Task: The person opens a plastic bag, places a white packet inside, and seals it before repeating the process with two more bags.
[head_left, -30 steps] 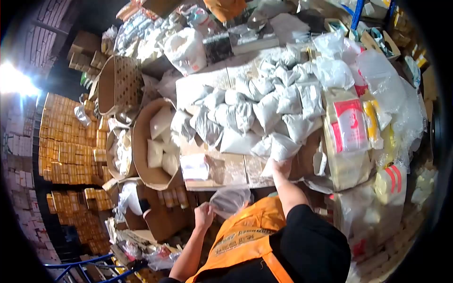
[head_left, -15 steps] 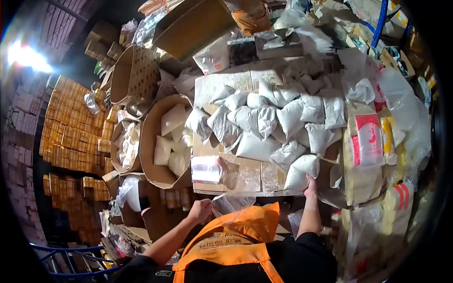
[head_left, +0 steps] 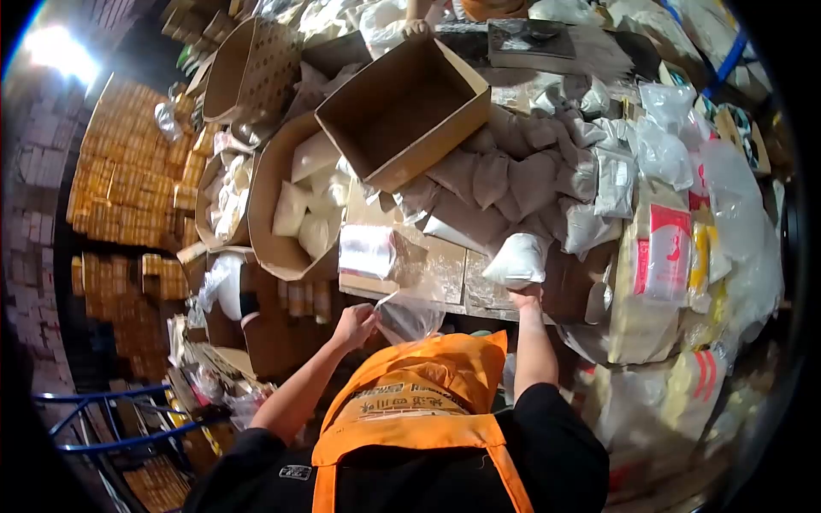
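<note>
My left hand point(head_left: 355, 326) is closed on the edge of a transparent plastic bag point(head_left: 412, 316), which hangs in front of the orange apron point(head_left: 419, 376). In my right hand point(head_left: 527, 297) is a filled white bag point(head_left: 517, 260), gripped at its lower end at the table's front edge. Behind it, several filled bags point(head_left: 530, 184) lie piled on the cardboard-covered table point(head_left: 440, 278). A stack of transparent plastic bags point(head_left: 368, 252) rests at the table's front left.
Another person's hand point(head_left: 417, 29) touches the far edge of an open cardboard box point(head_left: 466, 115) over the pile. A large carton point(head_left: 258, 218) holding white bags stands left. Packaged red-and-white sacks point(head_left: 667, 252) lie right. Orange-brown boxes point(head_left: 128, 171) are stacked far left.
The open cardboard box has come forward from the back over the piled bags. My right hand and the white bag have shifted left. The camera view has moved slightly.
</note>
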### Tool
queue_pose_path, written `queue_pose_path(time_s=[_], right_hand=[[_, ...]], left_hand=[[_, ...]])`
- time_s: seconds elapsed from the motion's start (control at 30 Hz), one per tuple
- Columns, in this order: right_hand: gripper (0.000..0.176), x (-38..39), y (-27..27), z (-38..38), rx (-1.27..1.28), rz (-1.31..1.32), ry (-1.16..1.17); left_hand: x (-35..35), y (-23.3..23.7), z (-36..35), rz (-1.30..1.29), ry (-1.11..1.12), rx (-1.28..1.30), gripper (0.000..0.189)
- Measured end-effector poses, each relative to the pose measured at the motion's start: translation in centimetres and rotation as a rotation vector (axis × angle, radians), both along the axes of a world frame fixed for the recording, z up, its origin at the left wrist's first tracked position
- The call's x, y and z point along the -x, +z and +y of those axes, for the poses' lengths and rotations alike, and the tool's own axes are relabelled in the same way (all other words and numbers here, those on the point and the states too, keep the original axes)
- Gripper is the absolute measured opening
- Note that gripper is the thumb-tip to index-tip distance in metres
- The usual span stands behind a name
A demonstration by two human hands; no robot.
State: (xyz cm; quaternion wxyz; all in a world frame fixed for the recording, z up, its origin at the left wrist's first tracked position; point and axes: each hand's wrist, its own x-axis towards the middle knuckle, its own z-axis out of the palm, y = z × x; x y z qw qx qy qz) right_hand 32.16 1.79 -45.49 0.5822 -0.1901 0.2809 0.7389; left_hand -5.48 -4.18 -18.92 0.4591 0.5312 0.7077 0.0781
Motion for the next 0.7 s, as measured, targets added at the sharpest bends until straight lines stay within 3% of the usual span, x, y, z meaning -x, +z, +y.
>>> queue_pose_path(time_s=[0.03,0.07,0.17,0.2,0.23,0.3,0.43,0.7], right_hand=[[0.054,-0.4,1.0,0.4,0.163,-0.041,0.073],[0.059,-0.8,0.0,1.0,0.018,-0.139,0.187],[0.058,-1.9,0.8,0.8,-0.088,-0.117,0.229],[0.050,-1.9,1.0,0.8,-0.002,-0.190,0.246],[0.050,-2.2,-1.3,0.0,0.001,-0.195,0.256],[0.053,-2.2,-9.1,-1.7,-0.358,-0.353,0.193],[0.052,-3.5,-2.1,-2.1,-0.431,-0.194,0.223],[0.054,-6.5,18.3,-1.0,-0.748,0.042,0.486]], left_hand=[[-1.2,0.4,-0.1,-0.004,0.037,0.034,0.022],[-2.6,1.2,-0.3,-0.024,0.038,0.036,0.021],[-4.0,-0.2,-1.8,-0.032,0.046,0.069,0.021],[-4.5,-0.8,-2.4,-0.095,0.084,0.060,0.019],[-5.1,-1.3,-2.9,-0.100,0.093,0.063,0.019],[-5.9,-2.0,-3.7,-0.075,0.073,0.031,0.018],[-7.0,-2.5,-4.1,-0.061,0.107,0.052,0.018],[-7.5,-2.5,-3.2,-0.108,0.222,0.114,0.019]])
